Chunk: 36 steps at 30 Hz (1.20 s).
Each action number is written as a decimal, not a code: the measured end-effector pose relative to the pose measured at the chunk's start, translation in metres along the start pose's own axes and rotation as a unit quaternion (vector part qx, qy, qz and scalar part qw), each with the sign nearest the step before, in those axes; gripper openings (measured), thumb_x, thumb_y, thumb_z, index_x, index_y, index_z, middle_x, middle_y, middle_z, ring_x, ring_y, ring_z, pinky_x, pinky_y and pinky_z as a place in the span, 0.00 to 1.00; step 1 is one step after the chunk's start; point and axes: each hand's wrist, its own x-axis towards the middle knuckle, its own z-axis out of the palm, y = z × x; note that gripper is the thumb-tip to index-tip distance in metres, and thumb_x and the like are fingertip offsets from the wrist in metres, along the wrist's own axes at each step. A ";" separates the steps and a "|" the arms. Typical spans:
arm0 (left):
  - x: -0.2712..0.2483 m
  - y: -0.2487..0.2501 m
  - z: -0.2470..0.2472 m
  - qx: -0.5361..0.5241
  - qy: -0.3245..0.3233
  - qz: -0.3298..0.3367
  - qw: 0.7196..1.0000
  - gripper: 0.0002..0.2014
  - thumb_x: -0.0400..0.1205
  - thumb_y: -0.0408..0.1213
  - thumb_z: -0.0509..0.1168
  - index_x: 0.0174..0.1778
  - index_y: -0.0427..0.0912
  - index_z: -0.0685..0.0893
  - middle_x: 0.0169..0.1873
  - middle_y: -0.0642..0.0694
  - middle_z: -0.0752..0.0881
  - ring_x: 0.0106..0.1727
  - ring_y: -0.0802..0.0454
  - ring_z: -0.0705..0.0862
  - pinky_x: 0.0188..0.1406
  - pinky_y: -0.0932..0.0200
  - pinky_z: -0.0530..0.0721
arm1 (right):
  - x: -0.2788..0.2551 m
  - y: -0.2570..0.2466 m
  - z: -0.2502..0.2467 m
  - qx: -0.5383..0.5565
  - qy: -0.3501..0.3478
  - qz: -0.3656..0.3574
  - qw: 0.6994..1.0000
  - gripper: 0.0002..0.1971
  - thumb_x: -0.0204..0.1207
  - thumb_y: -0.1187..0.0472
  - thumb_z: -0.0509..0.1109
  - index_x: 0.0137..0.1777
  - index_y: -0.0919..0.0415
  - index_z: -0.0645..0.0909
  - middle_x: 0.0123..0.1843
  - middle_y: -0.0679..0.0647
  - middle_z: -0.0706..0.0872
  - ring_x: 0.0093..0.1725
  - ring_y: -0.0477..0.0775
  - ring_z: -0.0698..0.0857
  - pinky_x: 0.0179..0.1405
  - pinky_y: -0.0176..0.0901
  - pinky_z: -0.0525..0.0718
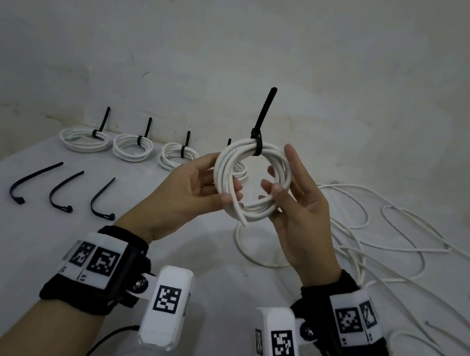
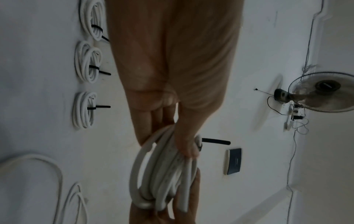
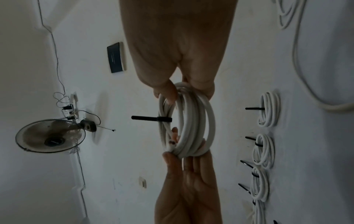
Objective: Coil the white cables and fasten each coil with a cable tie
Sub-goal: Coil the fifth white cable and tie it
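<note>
While both hands grasp it above the surface (image 1: 31,237), the left hand (image 1: 191,192) and right hand (image 1: 300,207) hold a white coil (image 1: 250,180) bound by a black cable tie (image 1: 262,120). Left wrist view: thumb and fingers (image 2: 186,136) pinch the coil's rim. Right wrist view: fingertips (image 3: 168,92) curl round its strands.

no legible text; only coded wrist markers (image 1: 166,300)

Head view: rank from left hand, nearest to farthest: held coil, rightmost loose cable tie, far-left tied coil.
1. Held coil: gripped in the left hand.
2. Rightmost loose cable tie: on the table, left of the hand.
3. Far-left tied coil: back row, by the wall.
</note>
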 end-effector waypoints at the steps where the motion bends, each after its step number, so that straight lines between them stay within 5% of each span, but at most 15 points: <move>1: 0.000 -0.001 -0.001 -0.002 0.010 0.008 1.000 0.28 0.70 0.28 0.74 0.66 0.43 0.76 0.43 0.49 0.89 0.50 0.49 0.89 0.51 0.56 0.86 | -0.001 0.001 0.000 0.002 -0.005 0.000 1.000 0.25 0.75 0.75 0.64 0.67 0.49 0.77 0.59 0.49 0.87 0.60 0.53 0.85 0.57 0.42 0.85; 6: 0.001 -0.004 0.004 0.020 0.036 0.034 0.999 0.25 0.72 0.25 0.71 0.65 0.43 0.77 0.41 0.52 0.88 0.47 0.52 0.88 0.49 0.58 0.86 | -0.001 0.008 -0.005 -0.066 0.002 -0.035 0.997 0.25 0.72 0.72 0.72 0.67 0.52 0.77 0.63 0.59 0.83 0.59 0.65 0.86 0.58 0.56 0.85; 11: -0.001 -0.002 0.003 0.064 0.008 0.023 0.998 0.33 0.68 0.26 0.77 0.68 0.43 0.74 0.40 0.46 0.82 0.45 0.48 0.87 0.49 0.59 0.85 | 0.001 0.008 -0.007 -0.122 0.003 -0.066 0.990 0.24 0.69 0.67 0.77 0.61 0.43 0.83 0.61 0.55 0.85 0.61 0.68 0.83 0.58 0.64 0.84; 14: -0.001 -0.004 0.004 0.084 0.022 0.028 0.996 0.40 0.64 0.24 0.79 0.72 0.46 0.72 0.37 0.47 0.83 0.45 0.43 0.87 0.48 0.56 0.85 | 0.001 0.008 -0.007 -0.134 -0.004 -0.073 0.988 0.24 0.70 0.72 0.76 0.62 0.49 0.81 0.61 0.54 0.85 0.61 0.68 0.83 0.57 0.62 0.85; 23: 0.000 -0.008 0.016 0.100 0.118 0.073 0.985 0.33 0.64 0.29 0.78 0.64 0.52 0.77 0.35 0.63 0.85 0.38 0.61 0.83 0.41 0.65 0.84 | 0.000 0.008 -0.005 -0.146 -0.012 -0.087 0.985 0.24 0.69 0.75 0.76 0.61 0.54 0.80 0.61 0.52 0.84 0.61 0.61 0.83 0.55 0.58 0.87; 29: 0.000 -0.012 0.022 0.035 0.142 0.068 0.987 0.32 0.64 0.34 0.75 0.66 0.45 0.79 0.33 0.54 0.82 0.38 0.53 0.83 0.36 0.57 0.86 | 0.001 0.011 -0.008 -0.129 -0.013 -0.078 0.989 0.23 0.68 0.71 0.77 0.60 0.50 0.81 0.60 0.52 0.84 0.61 0.64 0.83 0.55 0.58 0.86; 33: 0.001 -0.014 0.025 0.014 0.163 0.065 0.984 0.27 0.67 0.28 0.74 0.62 0.48 0.79 0.34 0.56 0.85 0.41 0.51 0.85 0.37 0.56 0.87 | 0.001 0.008 -0.012 -0.103 -0.040 -0.054 0.992 0.22 0.68 0.63 0.79 0.61 0.48 0.81 0.63 0.51 0.84 0.60 0.67 0.84 0.55 0.56 0.86; 36: 0.003 -0.018 0.026 0.008 0.169 0.062 0.984 0.26 0.71 0.23 0.72 0.64 0.45 0.78 0.39 0.48 0.86 0.46 0.44 0.87 0.39 0.53 0.89 | 0.001 0.007 -0.016 -0.110 -0.068 -0.047 0.990 0.26 0.67 0.65 0.79 0.64 0.49 0.78 0.64 0.52 0.82 0.61 0.68 0.84 0.58 0.55 0.85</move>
